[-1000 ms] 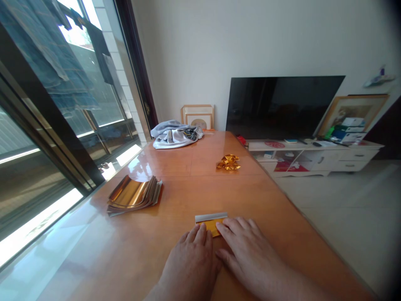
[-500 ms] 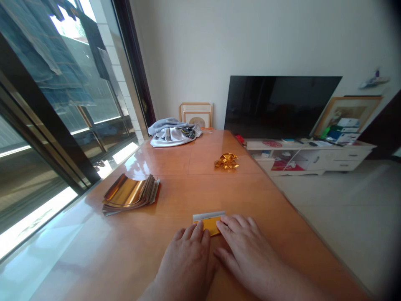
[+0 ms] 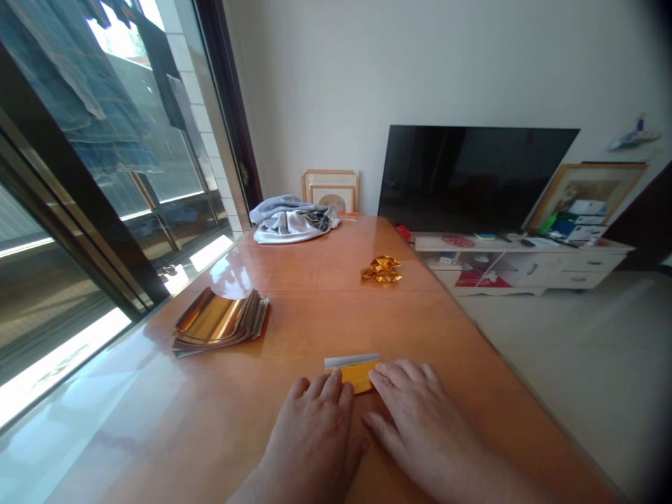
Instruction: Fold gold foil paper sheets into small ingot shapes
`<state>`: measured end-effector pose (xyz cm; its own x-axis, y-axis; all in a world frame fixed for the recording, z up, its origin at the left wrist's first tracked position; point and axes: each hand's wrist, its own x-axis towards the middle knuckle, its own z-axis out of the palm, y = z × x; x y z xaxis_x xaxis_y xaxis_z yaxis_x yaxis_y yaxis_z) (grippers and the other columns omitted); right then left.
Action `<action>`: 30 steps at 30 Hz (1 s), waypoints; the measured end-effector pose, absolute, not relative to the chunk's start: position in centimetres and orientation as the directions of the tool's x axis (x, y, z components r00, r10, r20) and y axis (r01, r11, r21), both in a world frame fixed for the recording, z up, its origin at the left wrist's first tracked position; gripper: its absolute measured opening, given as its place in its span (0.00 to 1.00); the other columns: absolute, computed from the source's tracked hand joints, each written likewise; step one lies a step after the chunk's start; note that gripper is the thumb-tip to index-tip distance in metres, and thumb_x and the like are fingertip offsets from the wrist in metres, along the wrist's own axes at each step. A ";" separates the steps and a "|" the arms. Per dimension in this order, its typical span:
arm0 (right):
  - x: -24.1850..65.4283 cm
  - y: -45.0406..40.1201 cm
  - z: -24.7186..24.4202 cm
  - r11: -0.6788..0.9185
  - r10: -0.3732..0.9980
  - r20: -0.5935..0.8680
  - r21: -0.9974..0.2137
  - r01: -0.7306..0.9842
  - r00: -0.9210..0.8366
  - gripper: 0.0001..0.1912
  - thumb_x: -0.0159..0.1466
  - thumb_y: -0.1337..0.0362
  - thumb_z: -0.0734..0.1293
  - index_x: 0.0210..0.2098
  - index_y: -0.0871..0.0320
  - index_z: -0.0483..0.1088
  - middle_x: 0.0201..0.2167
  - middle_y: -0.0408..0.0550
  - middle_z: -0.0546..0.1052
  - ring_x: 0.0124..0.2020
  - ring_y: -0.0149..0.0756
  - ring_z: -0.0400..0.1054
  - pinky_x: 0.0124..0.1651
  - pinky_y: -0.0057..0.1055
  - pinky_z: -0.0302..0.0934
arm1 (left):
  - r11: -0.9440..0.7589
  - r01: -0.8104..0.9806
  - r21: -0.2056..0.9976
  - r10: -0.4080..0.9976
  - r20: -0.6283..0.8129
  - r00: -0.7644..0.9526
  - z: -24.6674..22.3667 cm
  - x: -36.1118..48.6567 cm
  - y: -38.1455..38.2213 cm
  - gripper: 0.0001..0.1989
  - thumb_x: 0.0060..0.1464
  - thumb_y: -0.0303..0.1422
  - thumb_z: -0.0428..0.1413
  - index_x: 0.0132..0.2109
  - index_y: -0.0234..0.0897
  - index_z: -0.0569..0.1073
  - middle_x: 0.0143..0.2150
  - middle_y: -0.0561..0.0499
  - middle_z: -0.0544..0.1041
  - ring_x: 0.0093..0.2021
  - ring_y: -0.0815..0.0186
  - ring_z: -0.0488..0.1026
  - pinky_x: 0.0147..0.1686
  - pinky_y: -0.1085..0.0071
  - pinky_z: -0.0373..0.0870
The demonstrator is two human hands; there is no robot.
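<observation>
A folded sheet of gold foil paper [image 3: 358, 376] lies on the wooden table [image 3: 315, 315] directly in front of me, with a silver-white strip along its far edge. My left hand [image 3: 309, 437] rests flat with its fingertips on the sheet's left end. My right hand [image 3: 423, 420] lies flat with its fingers on the right end, hiding part of the sheet. Neither hand lifts it. Farther left lies a curled stack of gold foil sheets [image 3: 218, 322]. A crumpled gold foil piece [image 3: 382, 269] sits beyond my hands.
A grey cloth [image 3: 291, 224] lies at the table's far end, with a picture frame [image 3: 330, 190] behind it. A glass sliding door [image 3: 105, 175] runs along the left. The table's right edge drops to a tiled floor, beyond which stand a television [image 3: 472, 178] and a white cabinet [image 3: 525, 262].
My right hand has slid slightly rightward along the sheet, showing more gold foil. The left hand stays nearly still, and the whole view has shifted slightly.
</observation>
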<state>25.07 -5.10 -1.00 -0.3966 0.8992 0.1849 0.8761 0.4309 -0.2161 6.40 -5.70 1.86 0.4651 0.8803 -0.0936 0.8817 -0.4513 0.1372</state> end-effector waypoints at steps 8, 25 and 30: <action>25.3 -5.1 -1.2 0.441 0.895 0.186 -0.213 0.872 -0.406 0.17 0.66 0.60 0.66 0.53 0.55 0.73 0.55 0.51 0.75 0.54 0.49 0.65 0.58 0.49 0.57 | -0.455 0.878 0.147 0.877 -0.096 0.471 1.8 6.4 -5.6 0.20 0.61 0.41 0.50 0.55 0.39 0.74 0.61 0.39 0.71 0.60 0.48 0.68 0.55 0.48 0.65; 25.4 -5.0 -1.4 0.444 0.885 0.232 -0.160 0.882 -0.403 0.17 0.65 0.59 0.68 0.52 0.54 0.74 0.53 0.51 0.77 0.51 0.48 0.68 0.55 0.48 0.60 | -0.441 0.882 0.169 0.876 -0.134 0.463 1.5 6.0 -5.5 0.26 0.60 0.45 0.52 0.60 0.37 0.72 0.66 0.38 0.67 0.64 0.46 0.65 0.61 0.46 0.62; 25.5 -5.1 -1.3 0.446 0.887 0.213 -0.161 0.880 -0.411 0.19 0.66 0.57 0.67 0.55 0.54 0.73 0.54 0.51 0.76 0.52 0.49 0.67 0.57 0.48 0.58 | -0.419 0.884 0.208 0.878 -0.153 0.453 1.5 5.8 -5.5 0.28 0.60 0.46 0.51 0.63 0.37 0.70 0.69 0.40 0.65 0.68 0.48 0.61 0.66 0.49 0.57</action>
